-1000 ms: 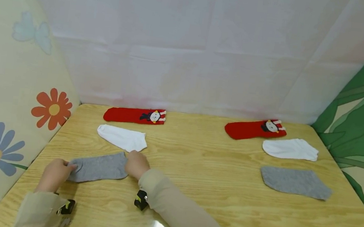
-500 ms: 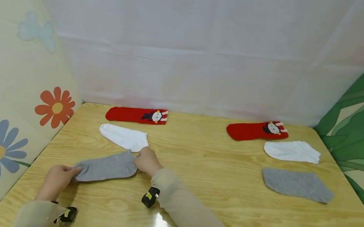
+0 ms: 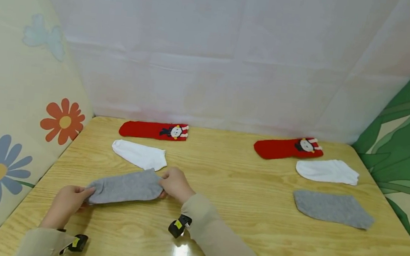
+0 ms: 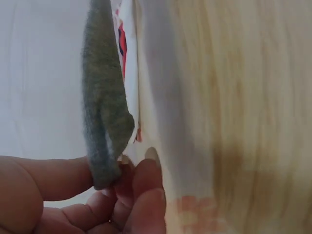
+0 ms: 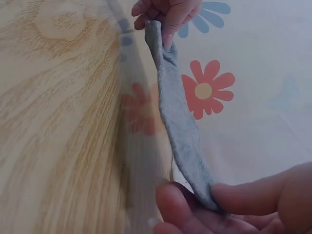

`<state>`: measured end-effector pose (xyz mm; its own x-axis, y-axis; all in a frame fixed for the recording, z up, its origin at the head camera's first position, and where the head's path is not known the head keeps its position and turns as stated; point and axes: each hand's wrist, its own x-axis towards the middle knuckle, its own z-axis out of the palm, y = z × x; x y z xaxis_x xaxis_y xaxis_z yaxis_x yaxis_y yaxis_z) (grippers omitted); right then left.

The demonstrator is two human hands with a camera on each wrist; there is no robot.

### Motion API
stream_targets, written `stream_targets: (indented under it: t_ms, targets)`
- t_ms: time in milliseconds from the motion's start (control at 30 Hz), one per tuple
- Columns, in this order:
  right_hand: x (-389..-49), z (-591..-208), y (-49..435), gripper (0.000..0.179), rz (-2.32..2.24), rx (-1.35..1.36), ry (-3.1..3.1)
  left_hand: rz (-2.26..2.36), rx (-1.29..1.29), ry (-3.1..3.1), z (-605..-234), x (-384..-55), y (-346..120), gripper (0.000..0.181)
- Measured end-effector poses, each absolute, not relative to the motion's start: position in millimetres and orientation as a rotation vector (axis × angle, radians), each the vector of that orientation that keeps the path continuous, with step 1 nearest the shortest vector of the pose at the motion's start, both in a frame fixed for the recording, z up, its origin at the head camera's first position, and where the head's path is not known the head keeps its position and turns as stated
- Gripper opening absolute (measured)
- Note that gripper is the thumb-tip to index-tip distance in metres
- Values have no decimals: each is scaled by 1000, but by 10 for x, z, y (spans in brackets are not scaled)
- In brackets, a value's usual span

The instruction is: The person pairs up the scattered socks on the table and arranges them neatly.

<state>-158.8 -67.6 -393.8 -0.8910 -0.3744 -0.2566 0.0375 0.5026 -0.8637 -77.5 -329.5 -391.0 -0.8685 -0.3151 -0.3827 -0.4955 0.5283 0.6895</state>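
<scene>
A grey sock [image 3: 127, 187] is stretched between both hands at the left of the table. My left hand [image 3: 68, 203] pinches its left end between thumb and fingers. At the other end, the right hand [image 3: 176, 184] pinches the sock's right edge. Both wrist views show the grey sock [image 5: 178, 117] held up off the wood, its shadow falling beneath it. Just behind it lies a white sock [image 3: 138, 154], its lower right corner close to the grey one. In the left wrist view the thumb and fingers [image 4: 146, 185] close on the grey cloth [image 4: 105, 83].
Along the table's back lie two red socks, one at left [image 3: 144, 130] and one at right [image 3: 281, 148], with cartoon faces. A second white sock [image 3: 328, 171] and another grey sock [image 3: 333, 208] lie flat at the right. Patterned cloth walls [image 3: 212, 62] enclose the table [image 3: 225, 222].
Both hands have lifted the grey sock off the table and shifted it to the right. The other socks stay where they lay.
</scene>
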Motion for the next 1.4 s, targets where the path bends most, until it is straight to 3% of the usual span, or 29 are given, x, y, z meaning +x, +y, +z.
stream_targets:
  t_ms: [233,867,1400]
  targets:
    - [-1553,-3903,-574,10,-1424,-245,2311,1348,-665,2498,-3884,-772,-3217,35]
    - [-1497,-3875,-313,10,-1495,-235,2317,1422,-737,2441,-3901,-762,-3030,50]
    - [-1455,-3929,-110,13,-1514,-224,2354,1459,-699,2428,-3925,-763,-2834,41]
